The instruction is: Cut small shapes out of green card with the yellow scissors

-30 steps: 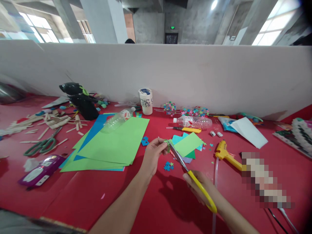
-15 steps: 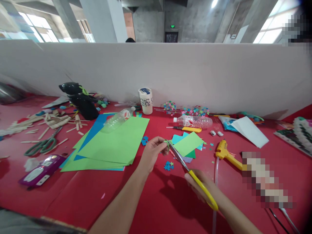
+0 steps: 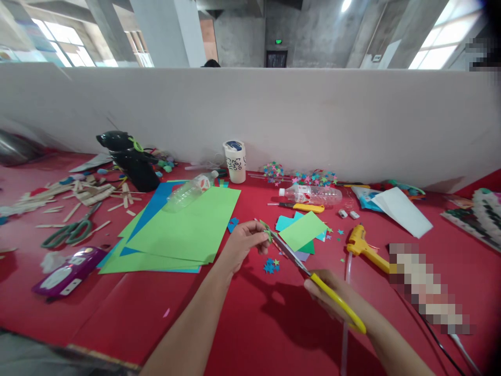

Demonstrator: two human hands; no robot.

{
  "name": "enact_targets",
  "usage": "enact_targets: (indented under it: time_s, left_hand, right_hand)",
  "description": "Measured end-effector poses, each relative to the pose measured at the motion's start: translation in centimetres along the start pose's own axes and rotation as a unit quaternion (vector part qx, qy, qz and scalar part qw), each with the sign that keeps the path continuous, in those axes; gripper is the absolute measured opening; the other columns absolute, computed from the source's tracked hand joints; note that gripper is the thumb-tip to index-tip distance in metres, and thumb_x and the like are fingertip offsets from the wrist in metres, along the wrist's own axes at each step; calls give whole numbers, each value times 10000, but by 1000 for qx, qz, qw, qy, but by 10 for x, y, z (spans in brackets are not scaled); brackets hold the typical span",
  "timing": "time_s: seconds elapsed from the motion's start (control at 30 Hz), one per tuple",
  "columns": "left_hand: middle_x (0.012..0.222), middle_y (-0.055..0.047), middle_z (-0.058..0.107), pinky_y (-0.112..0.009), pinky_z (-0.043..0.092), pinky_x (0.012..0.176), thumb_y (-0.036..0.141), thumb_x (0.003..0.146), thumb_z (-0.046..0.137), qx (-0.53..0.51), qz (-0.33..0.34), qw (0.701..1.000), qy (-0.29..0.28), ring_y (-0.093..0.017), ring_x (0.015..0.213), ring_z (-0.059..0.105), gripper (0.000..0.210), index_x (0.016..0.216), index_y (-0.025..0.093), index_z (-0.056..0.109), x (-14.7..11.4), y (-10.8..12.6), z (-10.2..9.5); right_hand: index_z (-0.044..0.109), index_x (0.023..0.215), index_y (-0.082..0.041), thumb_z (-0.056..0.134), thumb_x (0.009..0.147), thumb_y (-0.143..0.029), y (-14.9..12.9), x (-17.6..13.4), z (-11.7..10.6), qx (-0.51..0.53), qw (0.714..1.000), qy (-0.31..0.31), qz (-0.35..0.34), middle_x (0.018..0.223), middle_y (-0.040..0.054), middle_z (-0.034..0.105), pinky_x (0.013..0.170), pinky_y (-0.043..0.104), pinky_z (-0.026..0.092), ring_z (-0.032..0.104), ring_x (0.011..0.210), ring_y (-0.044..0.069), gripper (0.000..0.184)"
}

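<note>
My left hand [image 3: 247, 241] pinches a small piece of green paper [image 3: 268, 234] above the middle of the table. Wrapped round the yellow handle of a pair of scissors [image 3: 291, 255] is my right hand [image 3: 332, 292]. The blade tips reach up to the green paper at my left fingertips; whether they touch it I cannot tell. Just below lies a little pile of blue paper stars [image 3: 270, 266]. Behind the blades rests a light green paper rectangle [image 3: 303, 231] on other coloured pieces. Blue cut pieces [image 3: 233, 224] sit left of my left hand.
Large green sheets [image 3: 180, 230] lie at left, with a clear bottle [image 3: 191, 190] on them. A yellow glue gun [image 3: 364, 245] is at right. Along the back stand a white cup [image 3: 235, 162] and a black flask [image 3: 131, 164]. Green-handled scissors [image 3: 70, 232] and wooden sticks [image 3: 94, 193] lie far left.
My right hand has drawn the scissors slightly right and down, away from my left fingers. The green paper has turned in my left fingertips.
</note>
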State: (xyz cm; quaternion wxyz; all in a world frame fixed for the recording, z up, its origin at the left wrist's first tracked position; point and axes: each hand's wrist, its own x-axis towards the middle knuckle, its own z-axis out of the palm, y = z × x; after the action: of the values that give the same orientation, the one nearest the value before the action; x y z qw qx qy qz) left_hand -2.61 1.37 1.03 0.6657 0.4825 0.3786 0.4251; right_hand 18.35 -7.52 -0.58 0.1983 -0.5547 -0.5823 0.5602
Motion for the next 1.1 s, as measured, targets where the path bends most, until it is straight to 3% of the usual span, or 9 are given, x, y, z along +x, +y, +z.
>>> enact_targets:
  time_s: [0.3, 0.43, 0.7, 1.1]
  left_hand:
    - [567, -4, 579, -242, 421, 524, 240, 703, 593, -16, 36, 999, -6, -103, 489, 533, 118, 670, 144, 534, -1, -6, 13]
    - [593, -6, 594, -240, 424, 547, 262, 727, 578, -35, 63, 997, 19, -108, 530, 545, 114, 713, 152, 549, -2, -9, 18]
    - [618, 10, 610, -227, 439, 571, 251, 717, 588, -48, 72, 994, 64, -100, 546, 568, 103, 750, 160, 554, -2, -7, 17]
    - [553, 16, 583, -204, 405, 498, 241, 699, 600, -36, 66, 995, 59, -83, 486, 531, 99, 709, 153, 555, -2, -5, 9]
  right_hand:
    - [339, 559, -207, 514, 743, -553, 2, 7, 15, 27, 998, 62, 6, 381, -102, 301, 317, 170, 214, 305, 298, 45, 429]
    - [325, 545, -205, 555, 730, -520, 3, 9, 19, 17, 996, 91, 4, 406, -91, 313, 326, 167, 225, 325, 326, 48, 431]
    - [318, 560, -210, 532, 712, -583, 3, 8, 21, 56, 996, 75, 8, 394, -107, 297, 307, 159, 219, 300, 303, 37, 456]
    - [312, 551, -213, 463, 691, -668, -2, 3, 24, 50, 995, 87, 7, 390, -103, 276, 303, 167, 197, 279, 311, 42, 500]
